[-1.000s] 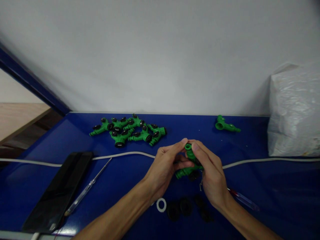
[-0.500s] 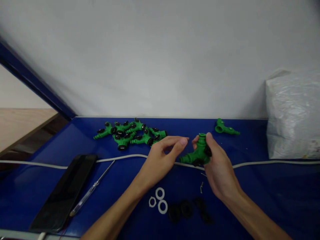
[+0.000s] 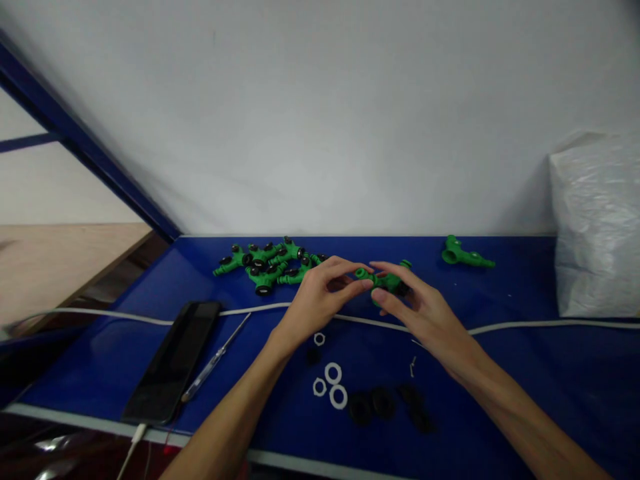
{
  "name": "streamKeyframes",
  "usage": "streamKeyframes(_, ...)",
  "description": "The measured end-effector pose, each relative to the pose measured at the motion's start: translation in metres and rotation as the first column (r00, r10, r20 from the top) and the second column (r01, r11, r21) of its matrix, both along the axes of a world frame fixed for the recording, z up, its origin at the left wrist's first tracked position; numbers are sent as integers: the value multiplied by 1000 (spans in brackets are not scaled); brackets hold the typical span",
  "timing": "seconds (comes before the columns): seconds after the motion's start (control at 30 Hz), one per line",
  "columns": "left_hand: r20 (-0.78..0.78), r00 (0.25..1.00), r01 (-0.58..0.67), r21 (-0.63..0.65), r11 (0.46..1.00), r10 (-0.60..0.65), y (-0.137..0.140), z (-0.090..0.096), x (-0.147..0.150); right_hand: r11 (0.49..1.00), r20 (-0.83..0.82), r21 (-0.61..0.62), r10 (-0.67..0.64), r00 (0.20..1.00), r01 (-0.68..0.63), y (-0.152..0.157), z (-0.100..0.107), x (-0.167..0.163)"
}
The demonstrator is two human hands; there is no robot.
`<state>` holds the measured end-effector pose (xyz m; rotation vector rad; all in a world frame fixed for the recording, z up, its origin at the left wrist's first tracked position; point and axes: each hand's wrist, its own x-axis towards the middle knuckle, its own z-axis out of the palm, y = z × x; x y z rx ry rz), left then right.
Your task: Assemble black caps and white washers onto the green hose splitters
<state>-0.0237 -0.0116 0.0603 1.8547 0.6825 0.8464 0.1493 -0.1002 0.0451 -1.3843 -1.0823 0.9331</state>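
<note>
A green hose splitter (image 3: 393, 283) with black fittings is held between my two hands above the blue table. My right hand (image 3: 430, 310) grips its body, fingers curled over the far side and thumb in front. At the splitter's left branch, the thumb and fingertips of my left hand (image 3: 320, 290) are closed in a pinch. The fingers partly hide the splitter. Below my hands lie several white rings (image 3: 338, 397), black rings (image 3: 383, 402), dark parts (image 3: 417, 408) that are hard to make out, and small screws (image 3: 413, 367).
Several green splitters (image 3: 265, 277) with black knobs lie behind my left hand. Another green body (image 3: 467, 257) lies at the back right, near a wrapped white package (image 3: 597, 233). A white cable (image 3: 525, 325) crosses the table. Left are a phone (image 3: 173, 363) and a screwdriver (image 3: 215, 360).
My left hand has come over to the splitter and closed on its left branch. The splitter has turned in my right hand. The view has shifted, moving the table items rightward.
</note>
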Motion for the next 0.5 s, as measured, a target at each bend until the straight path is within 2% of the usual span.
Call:
streamKeyframes(0.07,17,1000,17,-3,1000,-17,1,2,-1,995,57,-49,89,994,-87,1,0,-1)
streamKeyframes(0.17,-18,1000,-5,-42,999,4,-6,6,-11,990,11,-105,94,996,-92,2,1,-2)
streamKeyframes(0.23,-114,988,-107,-28,994,103,-18,6,-27,990,-56,-124,59,997,-66,1,2,-2)
streamKeyframes(0.3,-243,943,-229,27,973,229,-34,3,-49,991,-127,-120,46,991,-61,0,3,-2)
streamKeyframes(0.4,-448,859,-252,48,967,246,-59,-8,-79,995,-217,-79,38,975,-57,-1,3,-6)
streamKeyframes(0.5,-517,820,-243,72,967,245,-74,-20,-95,999,-226,-42,-27,974,18,-1,0,-11)
